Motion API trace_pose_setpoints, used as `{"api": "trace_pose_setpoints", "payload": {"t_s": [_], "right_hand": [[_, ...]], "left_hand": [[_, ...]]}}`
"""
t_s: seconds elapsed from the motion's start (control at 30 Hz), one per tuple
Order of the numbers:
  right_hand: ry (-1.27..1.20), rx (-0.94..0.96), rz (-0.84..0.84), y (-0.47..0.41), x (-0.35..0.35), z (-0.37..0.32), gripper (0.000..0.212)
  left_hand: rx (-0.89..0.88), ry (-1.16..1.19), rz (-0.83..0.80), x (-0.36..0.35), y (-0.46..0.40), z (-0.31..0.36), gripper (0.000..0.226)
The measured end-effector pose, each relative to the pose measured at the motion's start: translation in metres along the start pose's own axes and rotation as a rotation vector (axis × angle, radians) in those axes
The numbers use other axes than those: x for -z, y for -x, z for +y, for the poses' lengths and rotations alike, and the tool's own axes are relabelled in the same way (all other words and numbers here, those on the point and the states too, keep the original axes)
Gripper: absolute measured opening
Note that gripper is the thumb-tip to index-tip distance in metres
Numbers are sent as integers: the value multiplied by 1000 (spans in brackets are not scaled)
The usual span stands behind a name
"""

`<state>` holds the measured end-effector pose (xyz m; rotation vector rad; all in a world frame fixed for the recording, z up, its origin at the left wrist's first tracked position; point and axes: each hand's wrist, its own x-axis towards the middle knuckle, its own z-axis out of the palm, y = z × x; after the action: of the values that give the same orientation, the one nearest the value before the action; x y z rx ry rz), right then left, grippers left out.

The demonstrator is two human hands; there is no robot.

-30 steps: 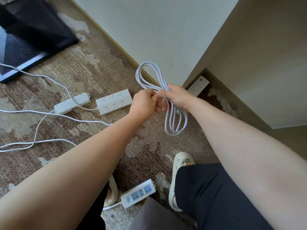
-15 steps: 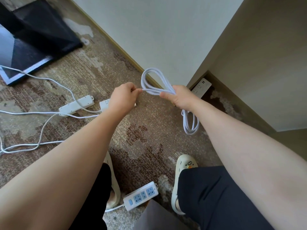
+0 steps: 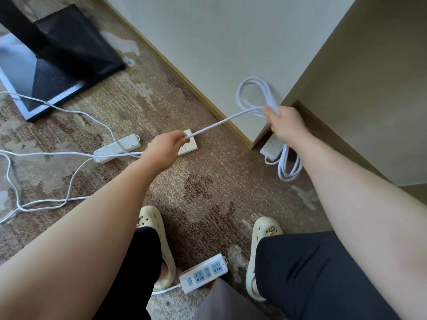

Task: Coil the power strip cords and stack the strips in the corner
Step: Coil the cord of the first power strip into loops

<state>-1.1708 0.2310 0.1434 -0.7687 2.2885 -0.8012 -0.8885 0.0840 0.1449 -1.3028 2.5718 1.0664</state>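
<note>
The right hand (image 3: pixel 285 124) grips a bunch of white cord loops (image 3: pixel 254 98) by the wall corner (image 3: pixel 254 144). The left hand (image 3: pixel 167 146) pinches the same cord's straight part, away from the corner. The hands are apart. A power strip (image 3: pixel 271 147) lies right at the corner, under the right hand.
</note>
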Motion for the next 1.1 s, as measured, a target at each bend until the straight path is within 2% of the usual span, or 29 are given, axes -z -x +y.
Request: {"api": "trace_pose_setpoints", "payload": {"t_s": [0.07,0.17,0.23,0.33,0.37,0.43,0.5,0.57,0.73,0.83,1.0,1.1], "right_hand": [[41,-13,37,1,2,3,50],[36,-1,-130,11,-12,-2,45],[41,26,-200,17,-21,-9,41],[-72,30,-189,18,-25,-17,35],[-125,22,-171,18,-24,-19,35],[-171,12,-107,17,-22,-20,35],[-172,0,-35,17,-19,-16,36],[-131,0,21,16,-15,-12,39],[-6,-16,126,13,-6,-2,42],[12,-1,56,13,-13,-3,41],[-142,-9,-36,15,-20,-6,38],[-185,1,-100,17,-25,-11,43]], "left_hand": [[106,-6,37,7,4,-13,28],[176,31,40,10,11,-12,29],[86,56,-39,7,16,12,28],[-137,276,-75,-2,20,62,27],[-167,388,-47,-5,19,74,27],[-85,479,5,-11,13,76,25],[100,219,-43,-17,8,59,30],[176,-38,-108,-22,6,37,31],[215,87,147,-9,3,4,22],[230,182,131,-10,3,6,21],[-2,457,94,-32,6,79,18],[-90,411,117,-46,4,112,21]]}}
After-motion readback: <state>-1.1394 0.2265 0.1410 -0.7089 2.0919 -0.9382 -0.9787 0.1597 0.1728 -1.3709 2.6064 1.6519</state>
